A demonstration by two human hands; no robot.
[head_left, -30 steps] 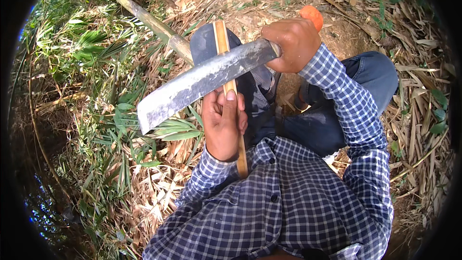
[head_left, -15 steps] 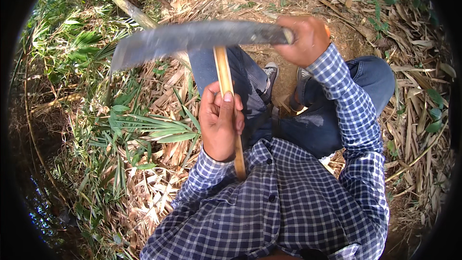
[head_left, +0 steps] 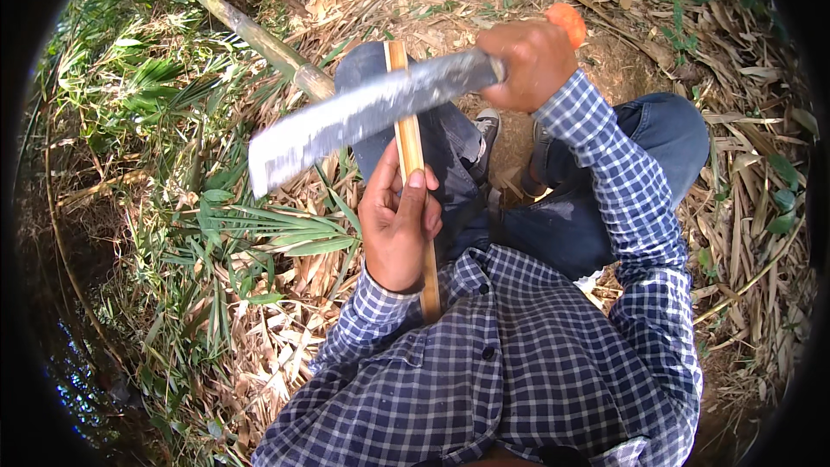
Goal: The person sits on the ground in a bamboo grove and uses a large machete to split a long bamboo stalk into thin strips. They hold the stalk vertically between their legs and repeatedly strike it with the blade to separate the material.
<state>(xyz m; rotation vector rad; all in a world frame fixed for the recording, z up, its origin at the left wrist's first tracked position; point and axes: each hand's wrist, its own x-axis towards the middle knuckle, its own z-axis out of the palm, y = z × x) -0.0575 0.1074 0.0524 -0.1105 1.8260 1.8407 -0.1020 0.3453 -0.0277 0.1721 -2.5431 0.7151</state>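
Navy-and-white check shirt (head_left: 553,355) with dark buttons (head_left: 488,352), long sleeves (head_left: 635,190), blue trousers (head_left: 553,233), pale-toed dark shoes (head_left: 488,131)

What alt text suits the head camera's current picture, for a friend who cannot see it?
A broad grey metal blade with an orange-ended handle, in the right hand, crosses in front of a slim yellowish wooden strip pinched by the left hand. Around the person's blue-and-white checked shirt and dark blue trousers lie dry tan leaves.

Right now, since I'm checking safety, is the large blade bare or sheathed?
Bare: the blade shows its metal from the right hand to its squared far end, with no sheath over it.
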